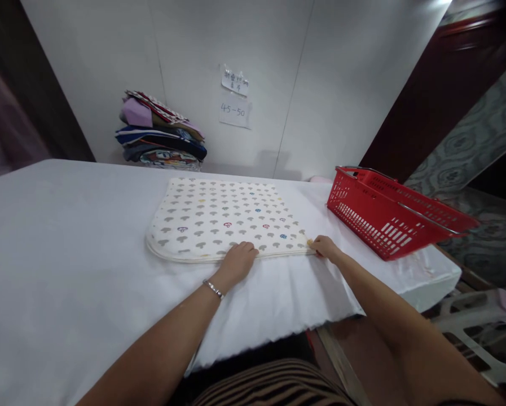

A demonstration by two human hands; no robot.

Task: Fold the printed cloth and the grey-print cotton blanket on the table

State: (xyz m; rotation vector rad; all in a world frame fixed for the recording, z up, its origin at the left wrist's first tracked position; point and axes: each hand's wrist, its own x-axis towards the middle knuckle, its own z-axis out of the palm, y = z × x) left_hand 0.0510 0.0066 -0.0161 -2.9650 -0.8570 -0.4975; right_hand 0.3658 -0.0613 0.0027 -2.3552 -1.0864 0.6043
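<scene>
A white folded blanket (225, 217) printed with rows of small grey mushroom-like shapes and a few coloured ones lies flat on the table, its layers showing along the rounded near left corner. My left hand (239, 262), with a silver bracelet at the wrist, has its fingers curled over the middle of the near edge; the thumb is hidden. At the near right corner, my right hand (325, 248) pinches the blanket's edge. A small yellowish patch shows beside those fingertips.
A white cloth covers the table (66, 242). To the right stands a red plastic basket (375, 211) with metal handles. Against the back wall is a stack of folded fabrics (162, 132), with paper notes (234, 110) taped nearby. A white plastic chair (481, 321) is at lower right.
</scene>
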